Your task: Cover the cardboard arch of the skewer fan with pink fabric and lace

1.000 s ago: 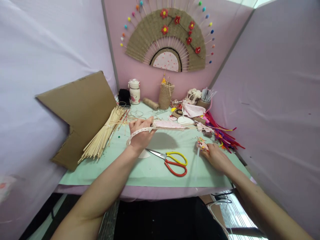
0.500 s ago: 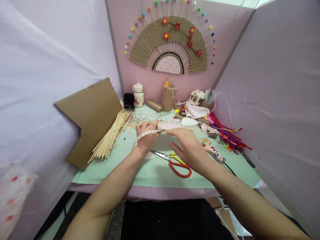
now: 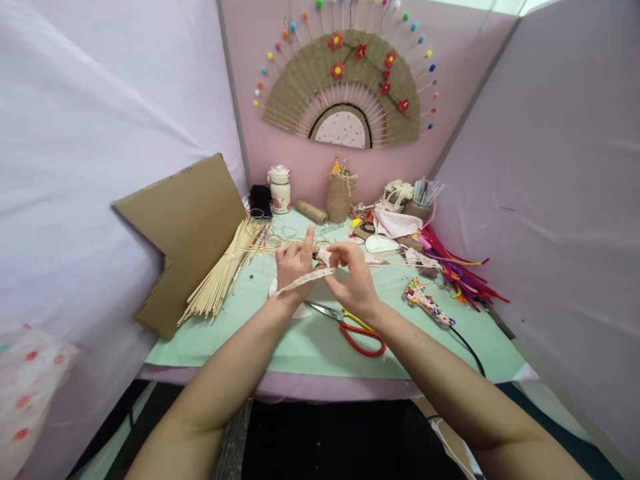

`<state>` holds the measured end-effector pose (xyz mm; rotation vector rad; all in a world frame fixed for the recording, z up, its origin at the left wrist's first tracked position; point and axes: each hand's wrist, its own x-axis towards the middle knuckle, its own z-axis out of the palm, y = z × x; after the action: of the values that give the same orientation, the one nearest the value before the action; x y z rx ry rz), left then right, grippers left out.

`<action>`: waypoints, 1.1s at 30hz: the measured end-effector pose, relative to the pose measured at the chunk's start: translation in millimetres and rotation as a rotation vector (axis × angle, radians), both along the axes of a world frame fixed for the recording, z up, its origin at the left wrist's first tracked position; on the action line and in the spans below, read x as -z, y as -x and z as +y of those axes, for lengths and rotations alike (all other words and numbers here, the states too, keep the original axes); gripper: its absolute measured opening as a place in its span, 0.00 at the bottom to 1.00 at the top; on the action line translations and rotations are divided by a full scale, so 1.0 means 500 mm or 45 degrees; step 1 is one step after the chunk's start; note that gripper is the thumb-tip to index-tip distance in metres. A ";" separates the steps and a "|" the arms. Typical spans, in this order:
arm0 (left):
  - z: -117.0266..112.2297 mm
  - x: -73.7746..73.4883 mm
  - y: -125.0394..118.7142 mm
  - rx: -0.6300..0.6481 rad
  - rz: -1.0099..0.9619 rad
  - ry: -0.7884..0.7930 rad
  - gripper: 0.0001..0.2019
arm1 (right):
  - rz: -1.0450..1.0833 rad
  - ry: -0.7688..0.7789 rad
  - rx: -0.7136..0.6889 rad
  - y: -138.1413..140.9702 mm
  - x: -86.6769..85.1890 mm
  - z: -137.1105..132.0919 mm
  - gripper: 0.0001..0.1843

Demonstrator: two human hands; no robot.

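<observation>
Both hands meet above the middle of the green mat (image 3: pixel 300 343). My left hand (image 3: pixel 295 263) grips the near end of a pink fabric-wrapped bundle of thin sticks (image 3: pixel 380 260), its index finger raised. A white lace ribbon (image 3: pixel 305 281) drapes from the bundle over my left wrist. My right hand (image 3: pixel 350 277) pinches the lace ribbon at the bundle's end, fingers curled. Red and yellow scissors (image 3: pixel 357 327) lie on the mat just below my right wrist. A glue gun covered in coloured pattern (image 3: pixel 425 300) rests to the right.
A heap of bamboo sticks (image 3: pixel 225 270) and a cardboard sheet (image 3: pixel 185 220) lie at the left. A jar (image 3: pixel 280 190), twine spool (image 3: pixel 310 212), jute-wrapped pot (image 3: pixel 341 195) and fabric scraps stand at the back. Coloured pipe cleaners (image 3: pixel 455 267) spread at the right. A jute fan (image 3: pixel 345 87) hangs on the wall.
My right hand left the glue gun on the mat at the right, crossed to the centre and closed on the lace ribbon beside my left hand.
</observation>
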<state>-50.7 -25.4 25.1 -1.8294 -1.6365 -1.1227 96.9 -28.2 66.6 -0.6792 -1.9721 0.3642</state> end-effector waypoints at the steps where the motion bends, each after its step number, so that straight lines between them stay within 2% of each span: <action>1: 0.000 0.000 0.000 0.018 0.001 0.001 0.36 | 0.110 0.043 0.039 -0.010 -0.001 -0.006 0.13; 5: 0.001 0.002 0.003 0.053 0.024 -0.055 0.37 | 0.402 0.319 0.223 -0.069 -0.006 -0.021 0.09; 7: 0.002 0.002 0.004 0.053 0.035 -0.070 0.36 | 0.431 0.559 0.211 -0.105 -0.006 -0.020 0.08; 11: 0.002 0.002 0.005 0.045 0.045 -0.071 0.34 | 0.669 1.000 -0.037 -0.170 -0.011 -0.009 0.10; 13: 0.002 0.002 0.005 0.033 0.043 -0.058 0.34 | 0.779 1.152 -0.184 -0.194 -0.014 -0.004 0.11; 15: 0.001 0.002 0.006 0.021 0.039 -0.038 0.34 | 0.768 1.258 -0.263 -0.216 -0.014 0.002 0.12; 18: 0.001 0.003 0.007 0.016 0.030 -0.017 0.34 | 0.509 1.270 -0.171 -0.248 -0.004 0.014 0.12; 20: 0.002 0.004 0.007 0.017 0.026 -0.010 0.35 | 0.084 1.208 0.003 -0.266 0.005 0.019 0.12; 22: 0.003 0.005 0.007 0.024 0.035 -0.021 0.36 | -0.373 1.038 0.224 -0.273 0.013 0.019 0.13; 24: 0.004 0.006 0.007 0.032 0.048 -0.044 0.35 | -0.593 0.817 0.380 -0.259 0.020 0.014 0.15; 27: 0.005 0.006 0.006 0.032 0.057 -0.071 0.33 | -0.475 0.683 0.338 -0.193 0.033 0.011 0.19; 30: 0.004 0.005 0.006 0.040 0.065 -0.087 0.32 | -0.142 0.818 0.153 -0.100 0.058 0.018 0.20; 33: 0.002 0.003 0.006 0.035 0.068 -0.064 0.32 | 0.113 1.008 0.013 -0.031 0.087 0.023 0.26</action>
<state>-53.8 -24.3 23.7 -1.8398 -1.5434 -1.1068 112.5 -16.8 22.9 -1.1344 -1.7063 1.1771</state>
